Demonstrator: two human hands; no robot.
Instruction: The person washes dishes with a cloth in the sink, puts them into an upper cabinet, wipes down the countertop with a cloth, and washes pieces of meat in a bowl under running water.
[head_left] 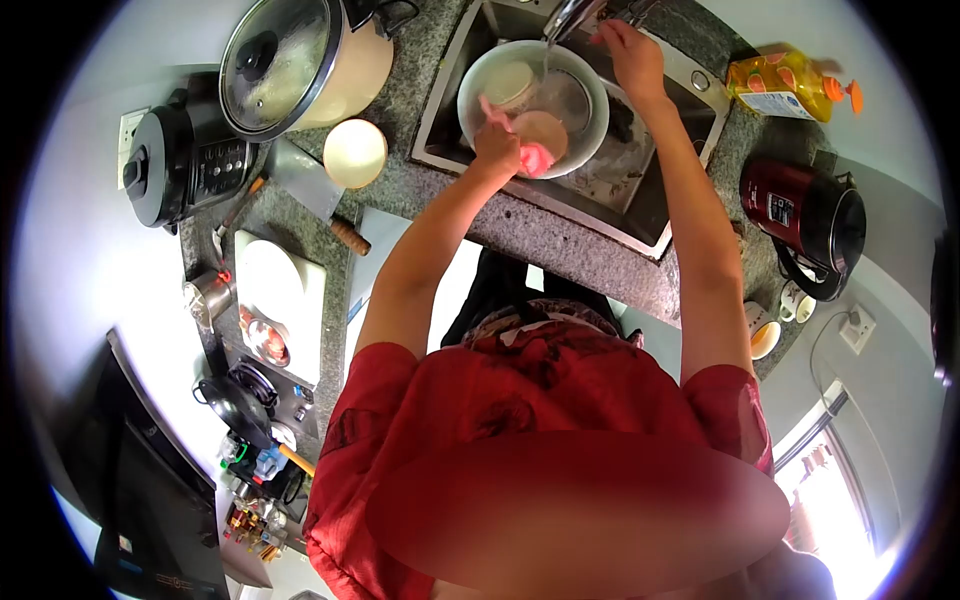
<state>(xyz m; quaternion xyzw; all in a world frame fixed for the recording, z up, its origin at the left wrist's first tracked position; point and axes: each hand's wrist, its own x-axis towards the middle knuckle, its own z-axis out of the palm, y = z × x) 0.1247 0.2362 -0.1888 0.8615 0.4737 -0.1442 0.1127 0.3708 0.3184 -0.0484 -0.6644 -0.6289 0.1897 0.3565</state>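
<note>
In the sink (640,215), a large pale basin (467,110) holds water and several round bowls or dishes, among them a pale bowl (510,85). My left hand (497,147) is closed around a pink dishcloth (536,158) inside the basin, over its near side. Water runs from the faucet (570,18) into the basin. My right hand (632,55) is raised at the faucet's right, its fingers bent close to the handle (637,10). Whether those fingers grip the handle is hard to make out.
Left of the sink are a large lidded pot (350,75), a cream bowl (355,153), a cleaver (305,178), a black cooker (165,165) and a white cutting board (308,300). On the right stand a yellow soap bottle (785,85) and a dark red kettle (790,205).
</note>
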